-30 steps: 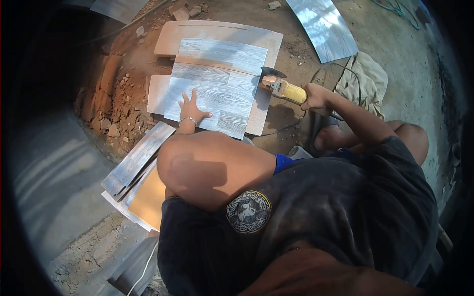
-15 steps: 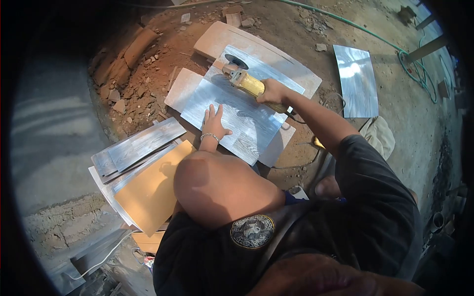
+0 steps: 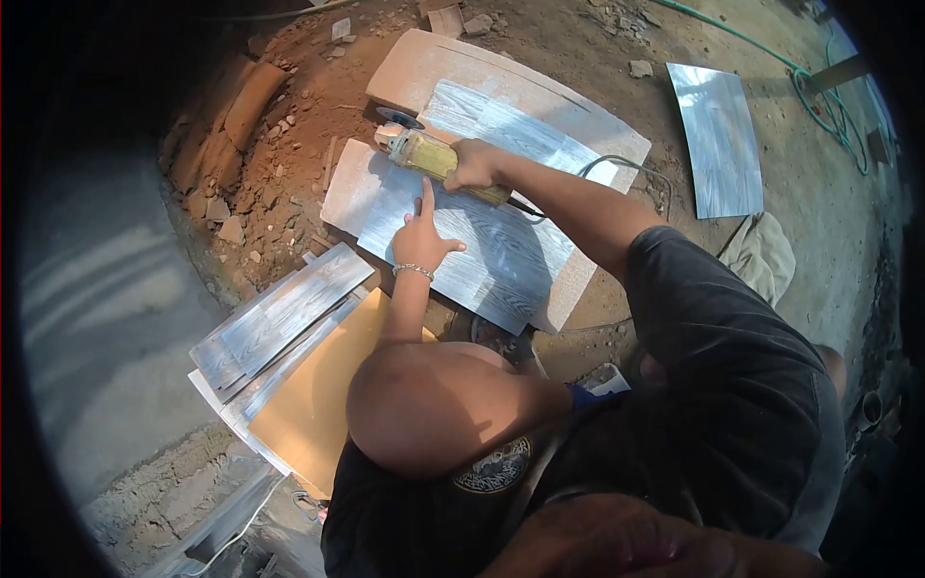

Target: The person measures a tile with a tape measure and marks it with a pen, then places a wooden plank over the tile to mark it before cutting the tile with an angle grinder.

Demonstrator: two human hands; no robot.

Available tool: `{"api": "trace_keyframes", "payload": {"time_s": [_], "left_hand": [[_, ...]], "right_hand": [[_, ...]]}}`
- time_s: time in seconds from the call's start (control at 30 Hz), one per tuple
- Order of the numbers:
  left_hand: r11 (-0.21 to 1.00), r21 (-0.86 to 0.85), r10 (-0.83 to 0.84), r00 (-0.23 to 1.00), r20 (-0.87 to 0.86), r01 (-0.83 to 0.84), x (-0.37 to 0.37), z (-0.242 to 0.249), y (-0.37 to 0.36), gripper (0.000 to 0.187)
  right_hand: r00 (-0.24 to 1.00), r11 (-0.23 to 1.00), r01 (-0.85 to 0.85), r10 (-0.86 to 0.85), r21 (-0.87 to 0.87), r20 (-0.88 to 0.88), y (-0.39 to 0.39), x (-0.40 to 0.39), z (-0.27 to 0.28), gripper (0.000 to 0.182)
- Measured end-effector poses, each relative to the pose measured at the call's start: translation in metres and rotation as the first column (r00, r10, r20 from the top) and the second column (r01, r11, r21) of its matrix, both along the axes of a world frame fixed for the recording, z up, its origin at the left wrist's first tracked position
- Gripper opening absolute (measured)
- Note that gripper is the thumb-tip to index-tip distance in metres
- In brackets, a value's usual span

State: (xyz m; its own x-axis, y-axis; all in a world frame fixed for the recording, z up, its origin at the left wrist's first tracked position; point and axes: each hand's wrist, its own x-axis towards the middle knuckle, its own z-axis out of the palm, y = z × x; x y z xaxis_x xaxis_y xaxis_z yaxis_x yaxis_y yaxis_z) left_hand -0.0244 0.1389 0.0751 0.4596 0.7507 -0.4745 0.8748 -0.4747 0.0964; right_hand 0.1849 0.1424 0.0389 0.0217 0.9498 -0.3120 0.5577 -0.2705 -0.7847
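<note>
My right hand (image 3: 474, 166) is wrapped round the body of a yellow angle grinder (image 3: 431, 157), whose dark disc (image 3: 399, 118) points away to the far left. The disc is beside the left edge of a grey wood-grain tile (image 3: 511, 241), near a break in its outline. On that tile lies my left hand (image 3: 422, 238), with index finger and thumb stretched out and nothing held. Its index fingertip reaches close to the grinder's body. Under the tile are dusty, pale brown slabs (image 3: 448, 58).
To the left lie stacked wood-grain tile strips (image 3: 299, 313) and a tan sheet (image 3: 313, 385). Another wood-grain tile (image 3: 718, 144) lies at the right, near a pale cloth (image 3: 766, 255). Rubble (image 3: 279, 144) covers the far-left ground. A green hose (image 3: 742, 39) runs behind; the grinder's cord (image 3: 626, 159) loops under my right arm.
My right hand has moved the grinder left, from above the tile to its left edge. My left hand has gone from spread fingers to a pointing index finger. The view has shifted slightly.
</note>
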Motion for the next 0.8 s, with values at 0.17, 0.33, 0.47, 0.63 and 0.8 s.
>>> {"api": "trace_keyframes", "payload": {"time_s": [0.17, 0.33, 0.47, 0.63, 0.8], "left_hand": [[0.988, 0.106, -0.109, 0.994, -0.024, 0.111, 0.0036, -0.0064, 0.0019, 0.146], [0.987, 0.107, -0.117, 0.993, -0.013, 0.118, 0.0031, -0.0067, 0.0004, 0.146], [0.985, 0.123, -0.123, 0.992, -0.003, 0.122, 0.0030, -0.0098, 0.0007, 0.145], [0.987, 0.108, -0.118, 0.993, 0.003, 0.117, 0.0030, -0.0095, 0.0000, 0.144], [0.988, 0.101, -0.116, 0.993, 0.008, 0.115, 0.0045, -0.0063, -0.0009, 0.144]], "right_hand": [[1.000, 1.000, 0.000, 0.000, -0.003, 0.007, 0.0026, 0.0003, -0.0026, 0.077], [0.999, 1.000, -0.018, 0.019, -0.014, 0.038, 0.0042, -0.0005, -0.0048, 0.077], [1.000, 1.000, -0.011, 0.012, -0.005, 0.020, 0.0020, 0.0001, -0.0010, 0.074], [0.999, 0.999, -0.040, 0.040, 0.003, 0.028, 0.0047, -0.0001, -0.0034, 0.069], [0.999, 0.999, -0.036, 0.036, -0.017, 0.031, 0.0045, -0.0001, -0.0014, 0.068]]}}
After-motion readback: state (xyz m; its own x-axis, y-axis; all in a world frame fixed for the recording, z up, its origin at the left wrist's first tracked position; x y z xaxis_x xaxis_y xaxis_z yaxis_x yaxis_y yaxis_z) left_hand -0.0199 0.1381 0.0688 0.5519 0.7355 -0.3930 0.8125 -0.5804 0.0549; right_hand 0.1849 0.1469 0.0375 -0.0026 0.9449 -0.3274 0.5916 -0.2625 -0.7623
